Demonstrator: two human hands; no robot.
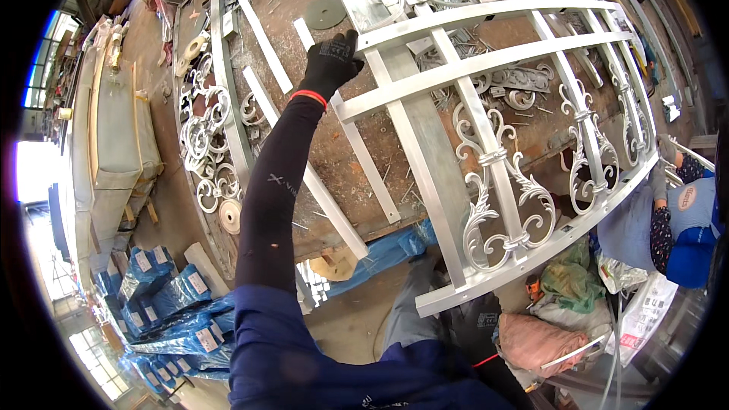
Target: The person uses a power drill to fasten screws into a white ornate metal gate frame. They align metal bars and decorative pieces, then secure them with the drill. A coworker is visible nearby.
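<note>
A silvery metal railing panel (471,68) with flat bars and scrollwork tilts across the workbench (357,144). My left hand (332,62), in a black glove, is closed at the left end of its upper rail. Below the lower rail's near end is my right hand (477,326), also in a black glove; it grips the panel there, its fingers partly hidden behind the rail. Leaf-shaped scrolls (493,156) are fixed around the panel's uprights. At the panel's right end, a co-worker's hand (659,175) is against the lower corner.
Loose flat bars (262,42), a grey disc (325,12) and metal scraps lie on the bench. Scroll pieces (205,118) sit along its left side. Blue-wrapped bundles (163,288) stack at lower left. A co-worker in a blue cap (689,257) stands right, near sacks (543,342).
</note>
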